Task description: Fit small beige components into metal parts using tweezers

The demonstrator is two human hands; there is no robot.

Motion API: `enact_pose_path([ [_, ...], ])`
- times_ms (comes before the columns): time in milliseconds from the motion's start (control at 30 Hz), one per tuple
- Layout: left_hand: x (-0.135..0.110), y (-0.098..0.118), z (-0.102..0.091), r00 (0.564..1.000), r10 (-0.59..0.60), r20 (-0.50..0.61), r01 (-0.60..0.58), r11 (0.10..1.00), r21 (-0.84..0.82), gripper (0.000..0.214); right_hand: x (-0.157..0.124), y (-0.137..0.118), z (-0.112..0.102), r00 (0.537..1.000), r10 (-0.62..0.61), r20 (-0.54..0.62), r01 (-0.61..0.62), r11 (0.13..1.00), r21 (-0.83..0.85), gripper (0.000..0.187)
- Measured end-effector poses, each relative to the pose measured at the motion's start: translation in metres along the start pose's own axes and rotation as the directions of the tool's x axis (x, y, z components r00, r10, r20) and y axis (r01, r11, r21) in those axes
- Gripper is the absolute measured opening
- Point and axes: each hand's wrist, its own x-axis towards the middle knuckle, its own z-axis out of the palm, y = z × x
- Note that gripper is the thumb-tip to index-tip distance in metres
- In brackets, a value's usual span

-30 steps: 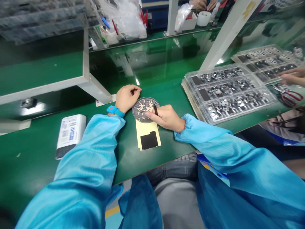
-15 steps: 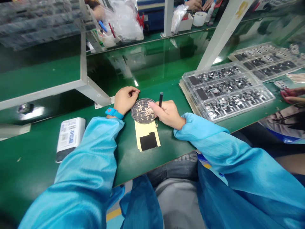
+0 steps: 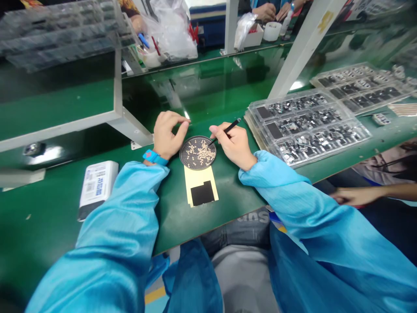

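A round dark perforated dish (image 3: 183,161) holds many small beige pieces (image 3: 203,152). My right hand (image 3: 235,145) grips a slim black pen-like tool (image 3: 232,126) at the dish's right side, its lower tip slanting down to the pieces near the rim. To the upper left of the dish is my left hand (image 3: 169,132), thumb and index tips brought together; whatever lies between them is too small to make out. Below the dish, and partly under it, lies a yellow sheet (image 3: 192,174) with a black cut-out patch (image 3: 202,194) on it.
Clear compartment trays (image 3: 309,124) of small metal parts lie to the right, with more trays (image 3: 361,84) behind. A white box (image 3: 98,182) sits by my left forearm. A metal-framed shelf (image 3: 117,87) rises at left. Another person's hand (image 3: 350,196) is at the far right.
My right hand has lifted back to the right from over the dish, and the tool has tilted from upright to slanting. My left fingers have extended. The other person's hands moved down off the table.
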Motion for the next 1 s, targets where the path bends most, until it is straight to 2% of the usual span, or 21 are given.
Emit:
enact_pose_path([
  [67, 0.000, 0.010, -0.003, 0.994, 0.096, 0.050, -0.096, 0.995, -0.003, 0.022, 0.002, 0.003, -0.001, 0.999, -0.033, 0.008, 0.033, 0.999, -0.030, 0.046],
  [167, 0.000, 0.022, -0.004, 0.964, 0.191, 0.183, -0.192, 0.981, -0.009, 0.022, 0.002, 0.007, -0.001, 0.998, -0.053, 0.021, 0.055, 0.996, -0.070, 0.045],
  [333, 0.002, 0.032, -0.004, 0.929, 0.166, 0.332, -0.162, 0.986, -0.041, 0.019, 0.003, 0.009, -0.001, 0.996, -0.088, 0.023, 0.089, 0.993, -0.075, 0.043],
  [500, 0.003, 0.036, -0.003, 0.920, 0.137, 0.368, -0.129, 0.991, -0.046, 0.015, 0.004, 0.007, -0.001, 0.994, -0.099, 0.036, 0.102, 0.991, -0.092, 0.043],
  [867, 0.001, 0.034, -0.002, 0.926, 0.163, 0.340, -0.151, 0.987, -0.062, 0.008, 0.005, 0.005, -0.002, 0.993, -0.118, 0.030, 0.120, 0.992, -0.048, 0.043],
  [1000, 0.001, 0.032, -0.001, 0.925, 0.128, 0.359, -0.113, 0.992, -0.063, 0.009, 0.007, 0.004, -0.002, 0.996, -0.082, 0.033, 0.085, 0.993, -0.080, 0.047],
])
